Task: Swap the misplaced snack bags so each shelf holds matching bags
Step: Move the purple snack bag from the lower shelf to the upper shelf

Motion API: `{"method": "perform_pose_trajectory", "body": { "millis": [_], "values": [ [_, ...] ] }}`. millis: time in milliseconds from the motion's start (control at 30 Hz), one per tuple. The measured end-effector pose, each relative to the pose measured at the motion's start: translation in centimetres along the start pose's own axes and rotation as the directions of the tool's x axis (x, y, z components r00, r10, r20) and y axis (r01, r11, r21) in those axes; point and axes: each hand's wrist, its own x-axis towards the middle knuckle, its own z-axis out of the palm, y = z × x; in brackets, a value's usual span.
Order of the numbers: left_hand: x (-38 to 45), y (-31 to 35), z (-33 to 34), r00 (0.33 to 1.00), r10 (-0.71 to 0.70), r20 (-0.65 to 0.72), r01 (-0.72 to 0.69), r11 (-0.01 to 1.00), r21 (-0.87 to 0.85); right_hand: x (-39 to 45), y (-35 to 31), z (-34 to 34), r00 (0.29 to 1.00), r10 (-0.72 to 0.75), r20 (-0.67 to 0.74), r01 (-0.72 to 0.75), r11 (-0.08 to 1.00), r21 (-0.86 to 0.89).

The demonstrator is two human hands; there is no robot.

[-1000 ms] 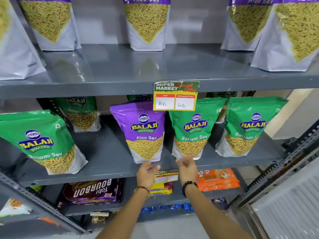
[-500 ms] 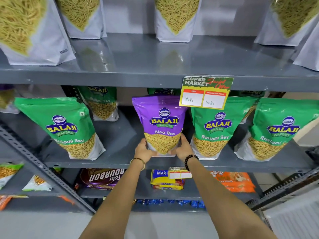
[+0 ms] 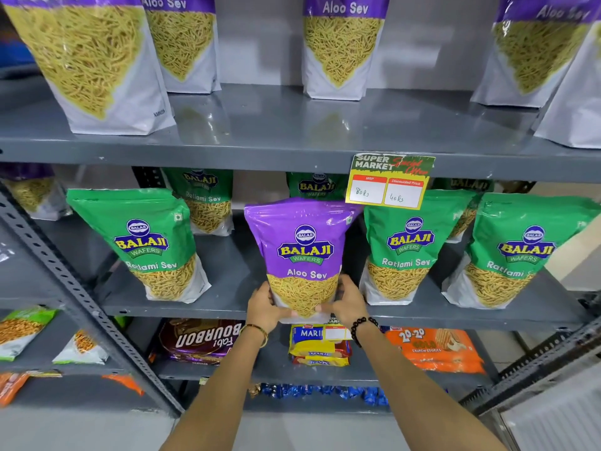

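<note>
Both the left hand (image 3: 265, 305) and right hand (image 3: 346, 302) clasped the lower corners of the glossy purple plastic Aloo Sev pouch (image 3: 304, 255) on the grey metal middle shelf (image 3: 227, 309), apparently lifted, likely light, soft, slippery.

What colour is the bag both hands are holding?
Purple Aloo Sev bag, with a clear window below; head view.
</note>
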Motion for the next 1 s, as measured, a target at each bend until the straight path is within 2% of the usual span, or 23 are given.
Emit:
{"method": "perform_pose_trajectory", "body": {
  "millis": [167,367,500,600,733,833,933,1000],
  "values": [
    [-3.1,0.1,-2.8,0.996,0.094,-0.010,-0.094,0.994,-0.052,-2.6,-0.9,1.2,0.997,-0.082,0.003,0.082,0.997,0.016],
    [-5.6,1.9,-7.3,0.964,0.227,-0.141,-0.240,0.967,-0.082,-4.8,-5.6,1.5,0.957,-0.280,0.075,0.280,0.960,0.016],
    [-7.2,4.4,-10.2,0.925,0.312,-0.216,-0.347,0.926,-0.151,-6.4,-9.9,1.5,0.904,-0.418,0.091,0.414,0.908,0.057],
    [-8.4,7.5,-12.3,0.874,0.397,-0.280,-0.446,0.884,-0.139,-7.4,-13.7,1.3,0.850,-0.521,0.075,0.516,0.853,0.073],
    [-9.4,13.6,-14.7,0.776,0.527,-0.347,-0.592,0.799,-0.109,-8.5,-19.0,-0.2,0.752,-0.659,-0.021,0.656,0.745,0.123],
    [-9.7,19.1,-15.8,0.695,0.634,-0.340,-0.694,0.715,-0.084,-9.0,-23.0,-2.3,0.698,-0.707,-0.113,0.714,0.677,0.177],
    [-8.5,24.2,-16.0,0.664,0.677,-0.318,-0.726,0.686,-0.055,-8.6,-26.4,-4.6,0.649,-0.732,-0.206,0.761,0.622,0.187],
    [-7.4,26.9,-15.5,0.672,0.684,-0.284,-0.722,0.690,-0.046,-7.7,-27.9,-6.0,0.650,-0.713,-0.263,0.760,0.621,0.191]
  ]
}}
